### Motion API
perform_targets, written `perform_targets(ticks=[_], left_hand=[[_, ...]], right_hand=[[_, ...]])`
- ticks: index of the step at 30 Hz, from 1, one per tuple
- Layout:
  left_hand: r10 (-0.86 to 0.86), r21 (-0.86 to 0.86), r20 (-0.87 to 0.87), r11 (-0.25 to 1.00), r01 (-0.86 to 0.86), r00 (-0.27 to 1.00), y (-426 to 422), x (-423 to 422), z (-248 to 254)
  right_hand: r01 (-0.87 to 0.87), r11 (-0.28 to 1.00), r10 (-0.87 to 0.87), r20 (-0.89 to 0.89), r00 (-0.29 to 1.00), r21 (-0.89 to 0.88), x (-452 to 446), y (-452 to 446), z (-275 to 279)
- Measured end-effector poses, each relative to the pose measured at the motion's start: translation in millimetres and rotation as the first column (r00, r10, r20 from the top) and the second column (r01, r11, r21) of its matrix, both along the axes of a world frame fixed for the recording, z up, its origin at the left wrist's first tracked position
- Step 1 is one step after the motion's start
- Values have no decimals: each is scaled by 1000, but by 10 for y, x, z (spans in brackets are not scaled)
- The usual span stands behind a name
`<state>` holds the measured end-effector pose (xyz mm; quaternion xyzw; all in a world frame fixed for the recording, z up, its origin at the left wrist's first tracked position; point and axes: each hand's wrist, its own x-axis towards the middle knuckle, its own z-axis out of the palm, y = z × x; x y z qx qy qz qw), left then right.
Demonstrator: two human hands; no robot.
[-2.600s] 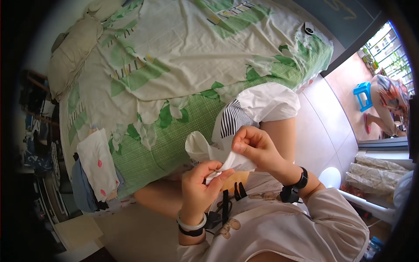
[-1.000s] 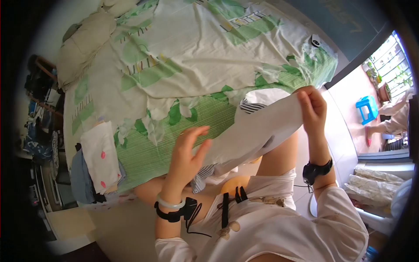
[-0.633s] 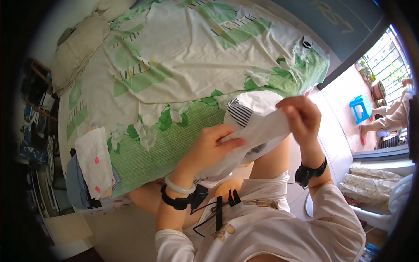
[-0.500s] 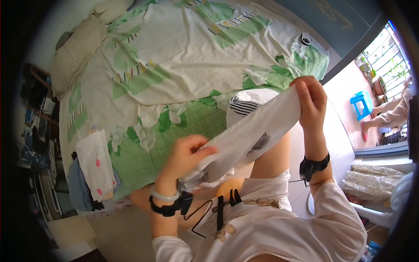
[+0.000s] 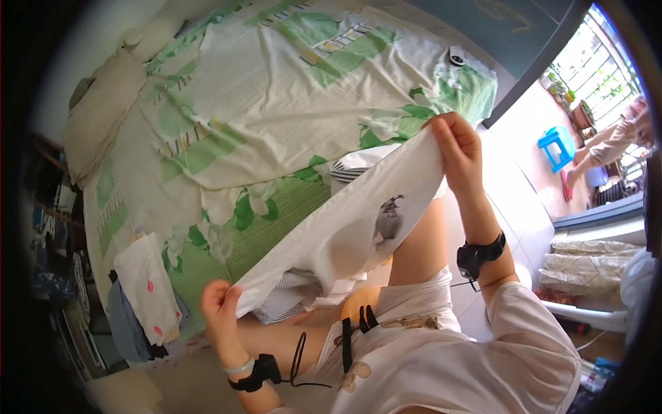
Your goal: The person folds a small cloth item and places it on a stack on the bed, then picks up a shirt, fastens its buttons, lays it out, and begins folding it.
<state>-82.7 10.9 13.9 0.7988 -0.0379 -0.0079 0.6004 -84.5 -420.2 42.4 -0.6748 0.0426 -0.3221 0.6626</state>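
A white garment (image 5: 338, 238) with a dark printed figure and striped patches is stretched between my two hands, above my lap. Its exact kind I cannot make out. My left hand (image 5: 219, 314) pinches the lower left corner of its top edge. At the upper right corner, my right hand (image 5: 460, 155) grips the same edge between thumb and fingers. The cloth sags in folds between them. Behind it, a striped white piece (image 5: 355, 165) shows at the bed's edge; whether it belongs to the garment is hidden.
The bed (image 5: 289, 210) has a green and white sheet. Folded clothes (image 5: 146, 283) lie at its near left corner, and a small white device (image 5: 456, 55) at its far right. Beyond the doorway are a blue stool (image 5: 557, 146) and another person's legs (image 5: 596, 148). A white fan (image 5: 631, 283) stands right.
My left hand has moved down and left to the garment's corner, and the cloth is now spread wider. My right hand keeps its grip. The view has shifted slightly.
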Motion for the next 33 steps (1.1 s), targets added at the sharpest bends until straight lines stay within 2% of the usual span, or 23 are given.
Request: perform_targets(ticks=[4, 5, 7, 11, 14, 16, 17, 19, 20, 22, 23, 24, 26, 27, 28, 30, 31, 32, 33], left_hand=[[118, 94, 249, 985, -145, 961, 311, -118, 25], [104, 87, 248, 988, -129, 963, 345, -131, 74], [198, 62, 400, 968, -242, 895, 388, -163, 173], [224, 64, 339, 963, -260, 913, 427, -224, 258], [182, 131, 280, 965, -225, 943, 491, -300, 263], [66, 245, 251, 961, -129, 966, 570, -335, 247], [64, 244, 251, 961, -127, 966, 500, -327, 287], [183, 190, 354, 946, -261, 917, 320, -345, 325], [183, 192, 350, 946, -262, 919, 168, -359, 339], [177, 51, 409, 975, -216, 895, -62, -407, 361], [-79, 289, 477, 955, -71, 875, -29, -424, 362], [-71, 295, 478, 952, -84, 875, 46, -393, 372], [151, 106, 300, 976, -191, 942, 224, -305, 408], [137, 182, 288, 964, -195, 948, 212, -283, 356], [144, 184, 291, 962, -203, 946, 220, -278, 337], [130, 167, 189, 972, -162, 973, 256, -278, 332], [85, 218, 196, 968, -128, 977, 219, -316, 243], [-39, 368, 212, 929, -43, 976, 63, -367, 348], [22, 361, 258, 925, -118, 966, 274, -337, 232]], right_hand=[[-37, 999, 38, 25, 999, -25, -80, 98, 22], [-39, 999, 40, 35, 999, -30, -101, 118, 27], [-45, 999, 45, 66, 997, -3, -119, 184, 21], [29, 999, -34, 135, 990, 40, -56, 282, -126], [20, 996, -32, 142, 989, 88, -51, 302, -149], [5, 997, -16, 149, 989, 72, -51, 298, -146], [7, 997, -18, 150, 989, 71, -55, 301, -131], [21, 995, -34, 137, 990, 94, -61, 339, -100], [20, 995, -33, 133, 991, 96, -70, 414, -114], [-11, 995, -8, 186, 982, 102, -70, 610, -150], [-25, 994, 4, 190, 982, 107, -49, 560, -151], [-42, 987, 23, 119, 993, 155, -36, 415, -150], [-57, 965, 67, -31, 997, 257, -43, 222, -186], [-95, 962, 98, 1, 995, 256, -21, 278, -244], [-103, 960, 106, 4, 994, 259, -33, 308, -281], [-1, 999, 2, -20, 1000, 39, -88, 466, -269], [-102, 994, 102, 10, 995, 38, -136, 560, -345], [-233, 962, 241, 40, 970, -142, -183, 629, -274], [-98, 992, 100, 24, 995, -76, -154, 613, -298]])
